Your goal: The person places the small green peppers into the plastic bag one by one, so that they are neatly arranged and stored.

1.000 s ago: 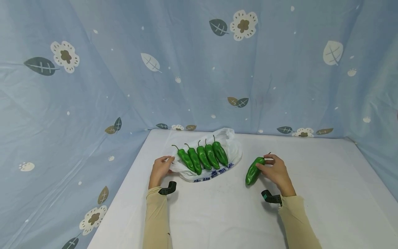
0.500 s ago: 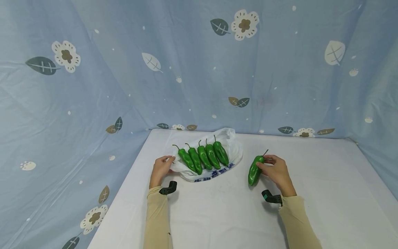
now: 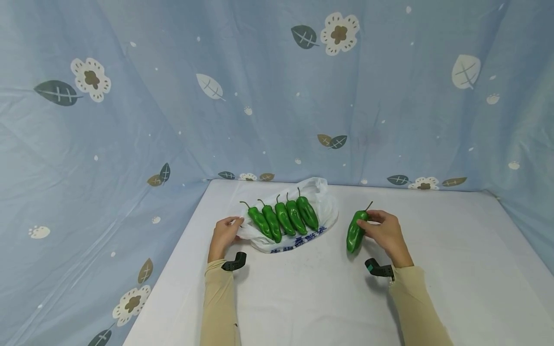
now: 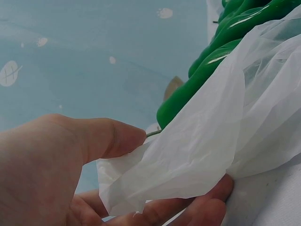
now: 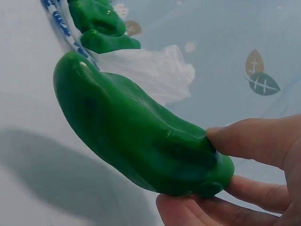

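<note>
Several green peppers (image 3: 283,218) lie side by side on a white plastic bag (image 3: 327,211) with blue print, their stems pointing away. At the bag's left edge my left hand (image 3: 223,235) pinches the plastic; in the left wrist view the thumb lies over the film (image 4: 188,165) and fingers are beneath it. To the right of the bag, my right hand (image 3: 385,235) holds another green pepper (image 3: 356,233) near its stem end. The right wrist view shows this pepper (image 5: 136,132) between thumb and fingers, raised, with its shadow on the cloth.
A white cloth covers the table (image 3: 303,298). Blue patterned fabric (image 3: 277,96) hangs at the back and along both sides. A small black camera mount (image 3: 235,261) sits on the left wrist, another black mount (image 3: 378,268) on the right.
The pepper in my right hand has turned more upright and moved slightly away from me, rising a little with the hand. My left hand and the bag have stayed in place.
</note>
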The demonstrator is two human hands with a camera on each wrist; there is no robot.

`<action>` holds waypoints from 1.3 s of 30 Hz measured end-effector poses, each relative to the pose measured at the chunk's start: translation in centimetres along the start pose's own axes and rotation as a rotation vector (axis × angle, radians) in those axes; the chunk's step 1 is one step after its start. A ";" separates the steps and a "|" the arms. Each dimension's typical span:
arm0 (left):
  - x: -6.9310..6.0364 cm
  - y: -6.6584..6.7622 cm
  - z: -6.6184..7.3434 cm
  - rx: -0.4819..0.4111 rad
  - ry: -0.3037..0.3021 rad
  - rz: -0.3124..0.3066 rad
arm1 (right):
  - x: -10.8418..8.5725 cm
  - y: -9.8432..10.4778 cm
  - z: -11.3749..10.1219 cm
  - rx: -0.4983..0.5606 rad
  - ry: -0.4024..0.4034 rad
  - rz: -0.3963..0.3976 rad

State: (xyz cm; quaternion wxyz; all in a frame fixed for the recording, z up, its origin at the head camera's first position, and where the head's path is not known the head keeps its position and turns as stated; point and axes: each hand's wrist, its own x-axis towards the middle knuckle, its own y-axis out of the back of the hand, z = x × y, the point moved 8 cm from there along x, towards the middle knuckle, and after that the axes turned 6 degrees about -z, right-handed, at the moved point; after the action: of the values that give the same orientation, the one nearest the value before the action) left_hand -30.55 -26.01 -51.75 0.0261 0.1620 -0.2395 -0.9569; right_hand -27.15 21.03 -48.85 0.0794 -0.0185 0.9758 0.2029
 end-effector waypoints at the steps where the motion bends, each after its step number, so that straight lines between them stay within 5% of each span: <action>1: 0.0 0.0 0.0 0.000 0.000 0.000 | 0.1 0.1 -0.2 -0.004 0.006 -0.001; 39: 0.0 -0.1 -0.1 -0.020 0.007 -0.011 | 3.1 1.2 -7.3 -0.110 0.185 0.033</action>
State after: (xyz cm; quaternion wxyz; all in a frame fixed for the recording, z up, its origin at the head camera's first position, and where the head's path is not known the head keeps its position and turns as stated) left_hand -30.51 -25.94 -51.94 0.0231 0.1664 -0.2287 -0.9589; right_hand -31.41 19.19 -42.28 -0.0156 -0.0255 0.9666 0.2547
